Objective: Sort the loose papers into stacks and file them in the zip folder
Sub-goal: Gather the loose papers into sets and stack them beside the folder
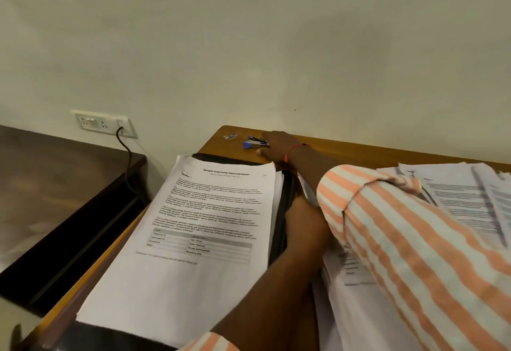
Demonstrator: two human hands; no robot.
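Right hand point(276, 143): reaches to the far edge of the wooden table point(373, 151). The fingers curve over the right end of the blue stapler point(255, 143) and the thumb lies on its near side. Whether the grasp has closed cannot be told.
Red thread point(293, 150): encircles the right wrist.
Left hand point(302, 219): rests at the right edge of the black zip folder point(282, 212), between the two masses of paper. Its fingers are hidden beneath the right arm, so its hold cannot be told.
Striped sleeve point(401, 240): orange and white. It crosses from the lower right towards the stapler, covering the left fingers and part of the sheets below.
Printed stack point(199, 226): a squared pile whose top sheet is headed "Sample Internship Documentation". It lies on the zip folder, whose black rim shows along the pile's far, right and near sides. The pile reaches the table's left edge.
Loose papers point(470, 198): fanned untidily at the right of the table, partly under the sleeve.
Lower sheets point(356, 295): printed pages beneath both forearms, just right of the folder.
Small object point(230, 136): on the bare wood just left of the stapler, too blurred to name.
Socket plate point(103, 124): on the wall left of the table. A black cable point(125, 162) drops from it between the table and the dark side unit point(55, 184).
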